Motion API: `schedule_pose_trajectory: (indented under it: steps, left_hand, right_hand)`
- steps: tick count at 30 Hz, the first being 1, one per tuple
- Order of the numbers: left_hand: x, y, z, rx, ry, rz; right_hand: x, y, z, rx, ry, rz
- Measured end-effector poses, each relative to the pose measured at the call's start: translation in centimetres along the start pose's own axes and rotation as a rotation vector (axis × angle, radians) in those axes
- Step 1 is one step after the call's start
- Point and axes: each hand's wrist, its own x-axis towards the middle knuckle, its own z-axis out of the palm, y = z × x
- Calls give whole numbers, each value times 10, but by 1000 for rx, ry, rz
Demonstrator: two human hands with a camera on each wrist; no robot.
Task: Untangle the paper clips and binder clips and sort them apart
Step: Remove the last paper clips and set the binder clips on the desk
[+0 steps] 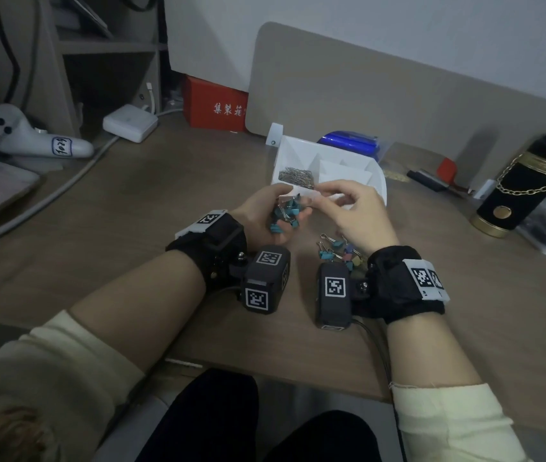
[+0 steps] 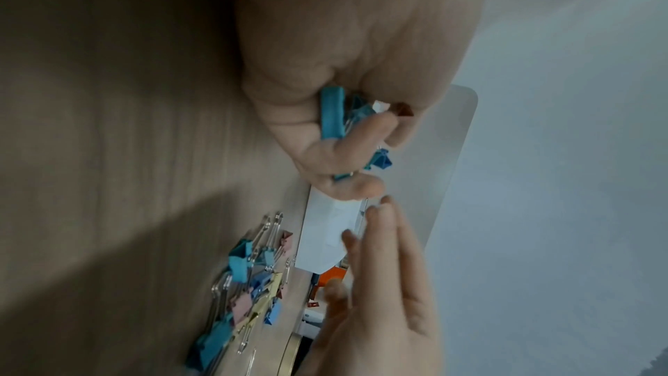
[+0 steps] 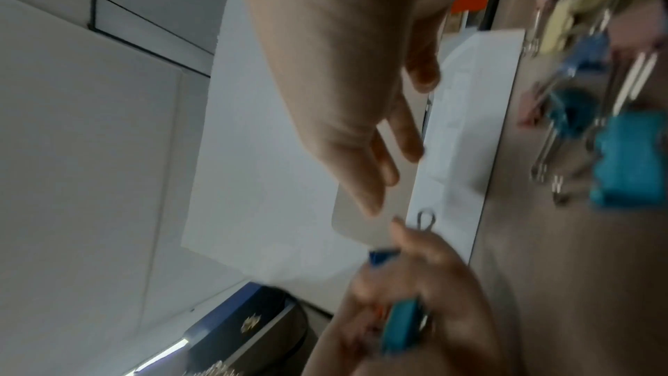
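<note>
Left hand point(image 1: 265, 211), palm up, fingers curled round a bunch of teal binder clips point(image 1: 286, 213) held above the tabletop point(image 1: 131, 211). Right hand point(image 1: 348, 211) lies just beside it to the right, fingers loosely extended, grasping nothing visible; fingertips point toward the bunch. The white divided tray point(image 1: 378, 181), with paper clips point(image 1: 296, 176) in its near-left compartment, stands directly beyond both hands. Loose mixed binder clips point(image 1: 338, 250) lie beneath the right wrist.
</note>
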Motion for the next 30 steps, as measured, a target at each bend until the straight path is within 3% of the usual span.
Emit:
schedule_pose_trajectory:
  steps: [7, 12, 20, 30]
  left_hand:
    - [-4, 0, -5, -103, -40, -23]
    - [-6, -1, -3, -84, -27, -14]
    - [-6, -1, -3, -126, 48, 27]
    - [-7, -3, -1, -89, 32, 27]
  right_hand:
    - [-15, 16, -25, -151, -148, 142]
    - [-19, 21, -21, -410, -471, 168]
    - [-14, 27, -12, -212, -397, 153]
    - [-8, 19, -6, -378, -417, 61]
